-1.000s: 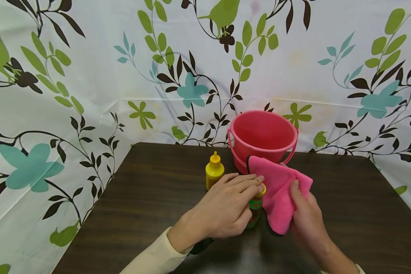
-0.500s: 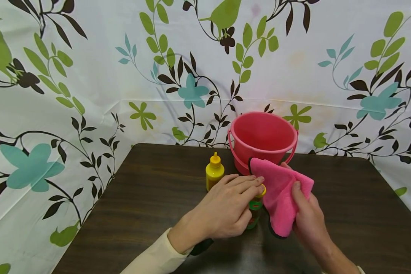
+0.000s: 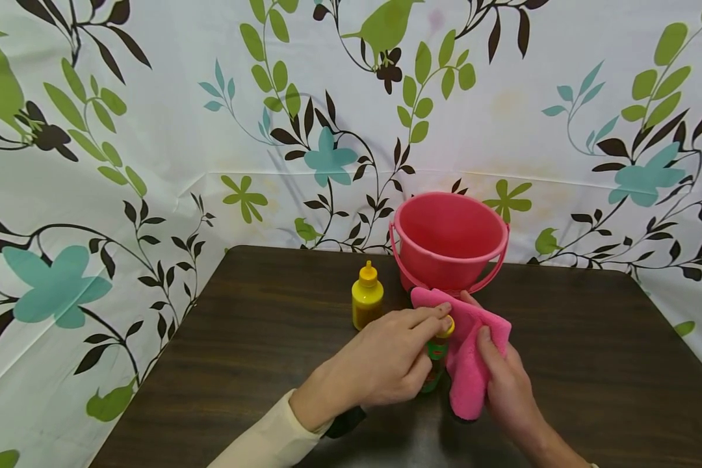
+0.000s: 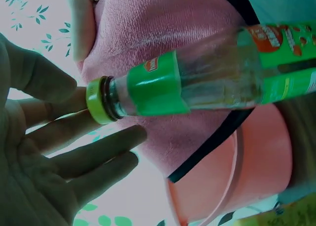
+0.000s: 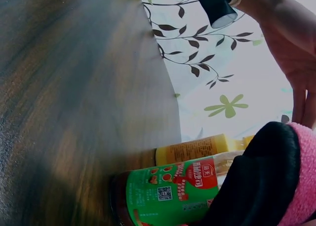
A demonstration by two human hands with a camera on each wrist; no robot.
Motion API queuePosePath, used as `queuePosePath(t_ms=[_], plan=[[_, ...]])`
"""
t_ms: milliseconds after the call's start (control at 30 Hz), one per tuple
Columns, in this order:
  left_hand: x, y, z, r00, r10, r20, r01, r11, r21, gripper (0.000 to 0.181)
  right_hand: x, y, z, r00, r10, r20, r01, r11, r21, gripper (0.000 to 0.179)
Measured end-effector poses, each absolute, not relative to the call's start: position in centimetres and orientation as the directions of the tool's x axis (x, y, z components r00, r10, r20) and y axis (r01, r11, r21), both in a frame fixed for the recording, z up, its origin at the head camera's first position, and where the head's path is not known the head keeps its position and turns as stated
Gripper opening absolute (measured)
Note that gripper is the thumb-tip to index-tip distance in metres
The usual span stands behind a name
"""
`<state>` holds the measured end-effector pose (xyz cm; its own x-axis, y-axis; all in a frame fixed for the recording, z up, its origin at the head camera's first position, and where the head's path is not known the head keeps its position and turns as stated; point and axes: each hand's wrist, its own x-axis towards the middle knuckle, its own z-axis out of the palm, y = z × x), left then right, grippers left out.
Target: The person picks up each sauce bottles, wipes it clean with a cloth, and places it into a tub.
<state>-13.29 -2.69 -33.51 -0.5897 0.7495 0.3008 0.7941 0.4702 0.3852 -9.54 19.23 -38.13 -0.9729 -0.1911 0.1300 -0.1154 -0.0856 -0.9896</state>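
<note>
My left hand (image 3: 380, 361) reaches over a sauce bottle (image 3: 437, 357) with a yellow cap and green label. Its fairly straight fingers rest against the cap (image 4: 98, 100), the last two extending past it in the left wrist view. The bottle stands upright on the table (image 3: 269, 325). Just right of it, my right hand (image 3: 506, 383) grips a pink microfibre cloth (image 3: 470, 364) with black edging, thumb in front and fingers behind. The cloth lies close behind the bottle in the left wrist view; in the right wrist view its black underside (image 5: 256, 181) overlaps the bottle's upper part.
A pink bucket (image 3: 450, 224) with its handle down stands at the back of the table. A yellow squeeze bottle (image 3: 367, 296) stands left of it, beyond my left hand. A patterned curtain (image 3: 169, 97) hangs behind the table edge.
My right hand has moved left and slightly nearer with the cloth, which comes closer to the sauce bottle and folds more. My left hand stays at the cap.
</note>
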Motion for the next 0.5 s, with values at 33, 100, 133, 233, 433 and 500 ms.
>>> queuePosePath(t_ms=[33,100,133,233,433,500], plan=[[-13.4,-2.6,-33.6,-0.595,0.74,0.313,0.784,0.448,0.43,0.057,-9.5,19.1,-38.2,-0.973,-0.192,0.13,-0.116,-0.084,-0.99,0.053],[-13.5,-2.4,-33.9,-0.604,0.715,0.351,0.767,0.404,0.498,0.05,-9.5,19.0,-38.3,-0.974,-0.189,0.127,-0.113,-0.083,-0.99,0.054],[-13.5,-2.3,-34.1,-0.606,0.701,0.377,0.764,0.382,0.52,0.045,-9.5,19.0,-38.3,-0.974,-0.188,0.128,-0.115,-0.081,-0.99,0.054],[-13.6,-1.8,-34.5,-0.604,0.658,0.449,0.767,0.327,0.552,0.03,-9.4,18.8,-38.5,-0.975,-0.185,0.125,-0.114,-0.07,-0.991,0.054],[-13.4,-1.3,-35.0,-0.631,0.603,0.488,0.742,0.285,0.607,0.024,-9.3,18.0,-38.9,-0.971,-0.198,0.13,-0.126,-0.032,-0.991,0.054],[-13.3,-1.2,-35.1,-0.638,0.589,0.496,0.738,0.285,0.611,0.022,-9.3,17.6,-39.2,-0.964,-0.217,0.151,-0.147,-0.036,-0.989,0.056]])
